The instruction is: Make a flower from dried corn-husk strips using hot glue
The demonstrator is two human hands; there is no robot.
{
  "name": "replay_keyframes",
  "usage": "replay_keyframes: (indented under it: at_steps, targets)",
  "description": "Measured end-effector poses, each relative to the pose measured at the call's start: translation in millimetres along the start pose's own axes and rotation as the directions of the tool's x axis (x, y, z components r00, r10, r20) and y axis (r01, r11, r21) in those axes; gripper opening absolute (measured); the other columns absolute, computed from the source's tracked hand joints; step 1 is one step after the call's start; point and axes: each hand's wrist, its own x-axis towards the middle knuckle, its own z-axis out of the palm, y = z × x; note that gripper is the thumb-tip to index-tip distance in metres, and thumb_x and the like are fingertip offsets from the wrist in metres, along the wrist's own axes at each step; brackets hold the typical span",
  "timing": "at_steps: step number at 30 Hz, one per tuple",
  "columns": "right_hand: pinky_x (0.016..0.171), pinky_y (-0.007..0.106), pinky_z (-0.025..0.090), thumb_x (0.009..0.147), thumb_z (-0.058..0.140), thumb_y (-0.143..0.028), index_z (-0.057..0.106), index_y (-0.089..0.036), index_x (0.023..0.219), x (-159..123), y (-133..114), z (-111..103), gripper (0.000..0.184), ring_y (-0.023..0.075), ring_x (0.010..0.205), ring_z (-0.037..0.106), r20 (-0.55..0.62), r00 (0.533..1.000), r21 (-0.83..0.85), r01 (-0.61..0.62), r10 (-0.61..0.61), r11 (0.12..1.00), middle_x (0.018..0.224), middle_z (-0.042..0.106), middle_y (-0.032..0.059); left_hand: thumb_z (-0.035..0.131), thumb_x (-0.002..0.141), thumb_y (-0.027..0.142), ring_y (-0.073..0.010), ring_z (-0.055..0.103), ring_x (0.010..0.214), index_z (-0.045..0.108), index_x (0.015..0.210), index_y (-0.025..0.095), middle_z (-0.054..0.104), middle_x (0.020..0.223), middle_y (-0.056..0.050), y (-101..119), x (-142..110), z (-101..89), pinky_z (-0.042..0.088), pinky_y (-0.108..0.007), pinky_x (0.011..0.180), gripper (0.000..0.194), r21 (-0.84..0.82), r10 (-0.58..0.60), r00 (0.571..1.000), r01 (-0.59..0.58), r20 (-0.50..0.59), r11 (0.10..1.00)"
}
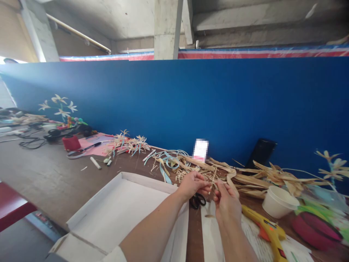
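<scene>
Hands (pixel 193 185) (pixel 227 201), two, pinch thin strips (pixel 213 183) near one pair of scissors (pixel 194 202).

Free air over white box (pixel 128 207), left forearm (pixel 156 227) crossing it, dried husks (pixel 255 179) heaped ahead, glue gun (pixel 265 227) rightward

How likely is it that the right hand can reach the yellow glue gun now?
Likely, yes: the yellow glue gun lies close beside the right hand, and nothing visible blocks the way between them. However, this hand seems busy with a thin straw-coloured piece.
</scene>
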Motion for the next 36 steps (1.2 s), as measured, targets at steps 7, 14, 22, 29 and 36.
replay_keyframes:
  at_steps: [7,14,22,29,36]
  targets:
    - [0.036,0.015,0.032,0.057,0.076,-0.037,0.062,-0.014,0.078,2,0,-5,0.035,0.0042,0.041,0.041,0.03,0.998,-0.034,0.064,-0.063,0.997,0.053,0.052,-0.0048,0.077,0.058,0.028,-0.0163,0.065,0.06,0.056,0.079,0.011,0.068,0.073,-0.009,-2,-3,2.3,0.052,-0.023,0.051,0.035,0.072,-0.05,0.999,0.049,0.012,0.996]
    - [0.037,0.014,0.032,0.058,0.076,-0.039,0.063,-0.014,0.08,3,4,-6,0.036,0.0053,0.044,0.042,0.063,0.995,-0.075,0.079,-0.074,0.994,0.053,0.051,-0.0041,0.076,0.057,0.033,-0.0145,0.063,0.054,0.058,0.077,0.011,0.067,0.069,-0.006,-2,-3,1.2,0.05,-0.021,0.045,0.035,0.116,-0.058,0.996,0.051,0.063,0.992]
    - [0.036,0.015,0.032,0.056,0.076,-0.04,0.065,-0.014,0.082,4,5,-8,0.039,0.0059,0.044,0.043,0.095,0.993,-0.129,0.088,-0.076,0.988,0.056,0.052,-0.0034,0.074,0.059,0.034,-0.0063,0.049,0.039,0.06,0.068,0.012,0.054,0.045,0.004,3,-4,0.4,0.043,-0.018,0.042,0.027,0.253,-0.011,1.0,0.011,-0.002,0.967]
    - [0.036,0.014,0.031,0.057,0.076,-0.039,0.065,-0.014,0.08,5,3,-8,0.035,0.0054,0.045,0.042,0.156,0.986,-0.137,0.078,-0.056,0.988,0.058,0.054,-0.0026,0.076,0.057,0.034,-0.0087,0.054,0.043,0.062,0.068,0.012,0.059,0.05,0.001,4,-6,0.3,0.048,-0.022,0.049,0.028,0.183,-0.051,0.999,0.048,0.012,0.982]
    - [0.036,0.014,0.029,0.059,0.075,-0.041,0.066,-0.013,0.082,7,3,-11,0.037,0.0051,0.044,0.04,0.161,0.984,-0.152,0.104,-0.079,0.983,0.053,0.052,-0.0034,0.074,0.058,0.04,-0.0123,0.061,0.054,0.066,0.071,0.011,0.065,0.061,-0.004,-3,-6,-1.7,0.052,-0.025,0.058,0.033,0.142,-0.064,0.988,0.044,0.141,0.989]
